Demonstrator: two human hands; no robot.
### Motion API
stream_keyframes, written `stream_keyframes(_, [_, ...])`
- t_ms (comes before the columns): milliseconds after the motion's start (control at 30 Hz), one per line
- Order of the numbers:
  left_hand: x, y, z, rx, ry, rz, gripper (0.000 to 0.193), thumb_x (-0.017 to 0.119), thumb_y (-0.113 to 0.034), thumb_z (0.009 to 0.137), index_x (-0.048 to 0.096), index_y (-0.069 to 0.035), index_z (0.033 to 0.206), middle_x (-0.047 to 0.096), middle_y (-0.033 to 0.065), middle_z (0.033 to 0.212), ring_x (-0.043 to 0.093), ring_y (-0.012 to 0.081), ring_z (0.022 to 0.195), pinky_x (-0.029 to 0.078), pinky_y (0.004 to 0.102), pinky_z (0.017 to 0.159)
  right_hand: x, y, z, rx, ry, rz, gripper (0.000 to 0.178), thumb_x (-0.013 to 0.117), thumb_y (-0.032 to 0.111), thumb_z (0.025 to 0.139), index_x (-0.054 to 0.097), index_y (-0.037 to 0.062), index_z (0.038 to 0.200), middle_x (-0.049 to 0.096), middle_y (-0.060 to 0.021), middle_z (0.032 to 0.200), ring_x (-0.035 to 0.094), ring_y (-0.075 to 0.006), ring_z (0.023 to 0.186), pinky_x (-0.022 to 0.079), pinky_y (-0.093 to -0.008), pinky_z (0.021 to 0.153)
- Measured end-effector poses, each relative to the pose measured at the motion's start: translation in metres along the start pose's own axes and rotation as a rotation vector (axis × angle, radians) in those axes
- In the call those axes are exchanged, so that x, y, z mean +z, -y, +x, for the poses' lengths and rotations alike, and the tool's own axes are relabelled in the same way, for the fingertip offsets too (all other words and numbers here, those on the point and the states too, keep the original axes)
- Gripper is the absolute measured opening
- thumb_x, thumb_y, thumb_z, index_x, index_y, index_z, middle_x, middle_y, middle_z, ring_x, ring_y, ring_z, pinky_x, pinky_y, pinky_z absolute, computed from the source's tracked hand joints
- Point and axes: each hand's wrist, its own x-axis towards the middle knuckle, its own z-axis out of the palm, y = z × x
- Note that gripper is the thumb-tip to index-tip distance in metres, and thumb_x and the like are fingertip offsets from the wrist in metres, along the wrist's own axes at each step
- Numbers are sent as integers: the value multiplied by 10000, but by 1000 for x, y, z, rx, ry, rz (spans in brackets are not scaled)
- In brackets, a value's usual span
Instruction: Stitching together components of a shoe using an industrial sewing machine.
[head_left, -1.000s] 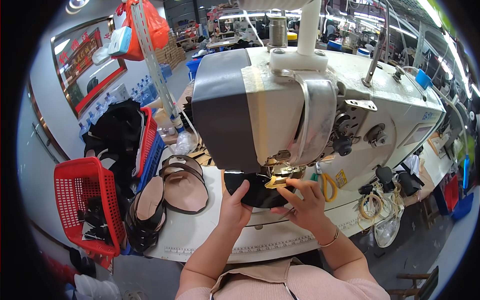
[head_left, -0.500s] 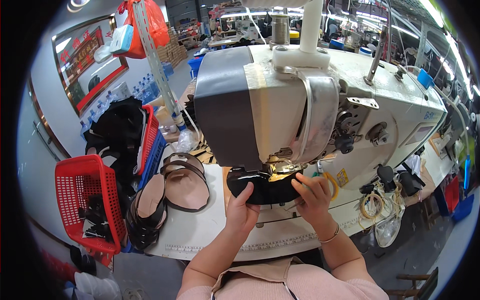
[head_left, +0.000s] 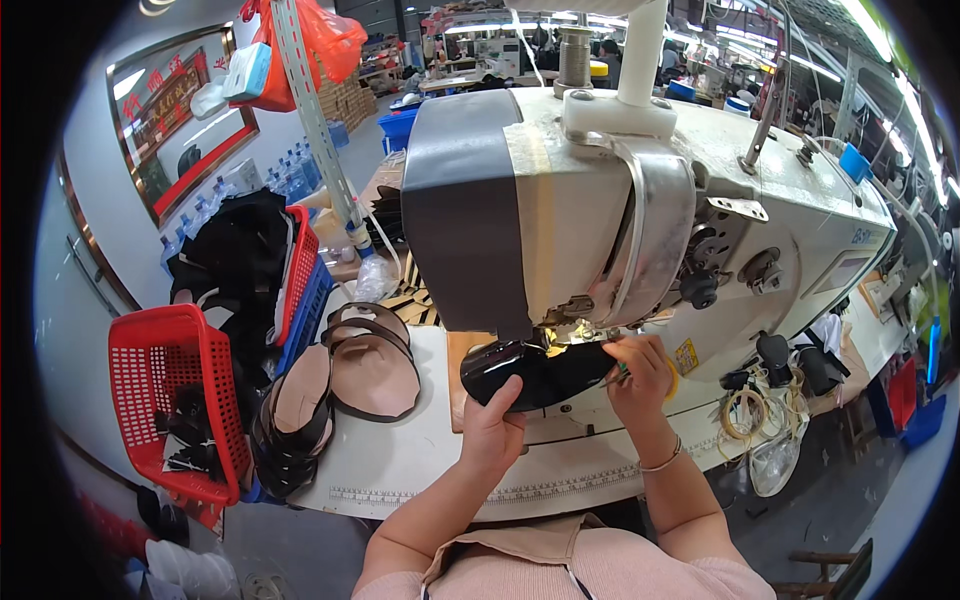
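My left hand (head_left: 490,435) and right hand (head_left: 638,372) both pinch the glossy black shoe piece (head_left: 535,372) under the head of the sewing machine (head_left: 640,210). Since a second ago it has swung leftward, so stitching appears underway.

One head-worn fisheye view looks steeply down, close over the sewing machine (head_left: 640,200).

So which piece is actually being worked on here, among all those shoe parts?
Find the big white sewing machine with the grey taped head. Under its needle, the left hand and right hand hold a glossy black shoe piece. The stacked pieces to the left show tan insides; this one is all shiny black.
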Motion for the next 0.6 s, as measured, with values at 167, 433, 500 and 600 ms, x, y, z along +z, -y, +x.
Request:
stream_keyframes(167, [-1, -11, -8, -113, 76, 56, 373, 574, -49, 834, 466, -110, 1186, 556, 18, 1092, 558, 127, 976, 480, 266, 753, 12, -12, 3, 77, -58, 164, 278, 598, -104, 573, 612, 23, 820, 607, -96, 778, 557, -249, 711, 443, -302, 624])
stream_keyframes(433, [8, 12, -22, -6, 59, 106, 453, 560, -48, 851, 374, -126, 1257, 508, 36, 1172, 544, 158, 1027, 484, 301, 804, 55, -56, -27, 471, -73, 555, 225, 542, -139, 619, 570, -8, 799, 516, -87, 660, 472, -184, 600, 362, -253, 540])
stream_keyframes(500, [5, 14, -20, -8, 59, 107, 435, 572, -49, 847, 396, -125, 1238, 515, 33, 1159, 543, 147, 1019, 482, 282, 799, 49, -53, -24, 477, -72, 546, 242, 530, -147, 626, 572, -10, 821, 500, -82, 659, 461, -170, 593, 353, -248, 534])
stream_keyframes(600, [-5, 14, -15, 58, 41, 209, 493, 510, 26, 845, 328, -104, 1284, 476, 82, 1213, 535, 211, 1072, 497, 364, 864, 8, -11, 5, 394, 154, 417, 326, 518, -172, 602, 573, -16, 883, 516, -53, 752, 444, -116, 600, 333, -219, 529])
